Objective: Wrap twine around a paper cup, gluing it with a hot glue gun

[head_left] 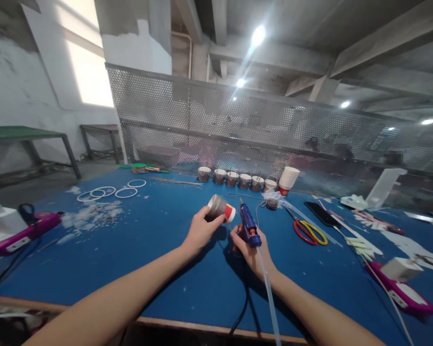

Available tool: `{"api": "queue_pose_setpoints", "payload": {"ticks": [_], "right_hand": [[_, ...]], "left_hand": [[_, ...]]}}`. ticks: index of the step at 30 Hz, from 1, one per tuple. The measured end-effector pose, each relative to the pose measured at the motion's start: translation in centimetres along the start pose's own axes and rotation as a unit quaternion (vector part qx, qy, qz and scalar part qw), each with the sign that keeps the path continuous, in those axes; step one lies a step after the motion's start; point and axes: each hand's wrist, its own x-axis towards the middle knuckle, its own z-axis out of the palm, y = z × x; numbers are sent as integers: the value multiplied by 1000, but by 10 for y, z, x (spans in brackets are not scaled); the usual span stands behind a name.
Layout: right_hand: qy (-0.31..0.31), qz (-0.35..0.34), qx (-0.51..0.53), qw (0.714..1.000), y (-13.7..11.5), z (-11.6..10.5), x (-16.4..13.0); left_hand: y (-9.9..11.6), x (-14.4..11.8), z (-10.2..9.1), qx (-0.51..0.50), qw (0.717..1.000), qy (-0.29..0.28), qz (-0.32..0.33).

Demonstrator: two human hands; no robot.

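Note:
My left hand (201,229) is closed around a paper cup (219,209), which is tipped on its side. Grey-brown cord or wrapping covers part of the cup, and a red band and white end show at its right. In my right hand (254,250) is a blue hot glue gun (249,223), its nozzle pointing up and away from me, a little right of the cup and apart from it. A long translucent glue stick (270,293) trails from the gun's back end. Fingers partly hide the gun's handle.
Several wrapped cups (232,179) line the back edge beside a stack of paper cups (288,179). Scissors (309,232), a phone (322,214) and a ball of cord (272,203) lie to the right. White rings (126,192) and glue scraps (94,218) lie left. Power strips (400,290) flank both sides.

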Motion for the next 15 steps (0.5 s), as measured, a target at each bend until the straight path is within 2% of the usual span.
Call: {"api": "queue_pose_setpoints", "payload": {"ticks": [6,10,15], "right_hand": [[-45,-36,-19,998,2,0,-5],[-6,6,-15,1000,-8,-14,-3],[-15,48,-55,997,-16,-29,3]], "left_hand": [[0,5,-6,-39,999,-23,-15],[-7,12,-12,-43,998,-39,-8],[-15,19,-19,-21,998,-56,3]]}}
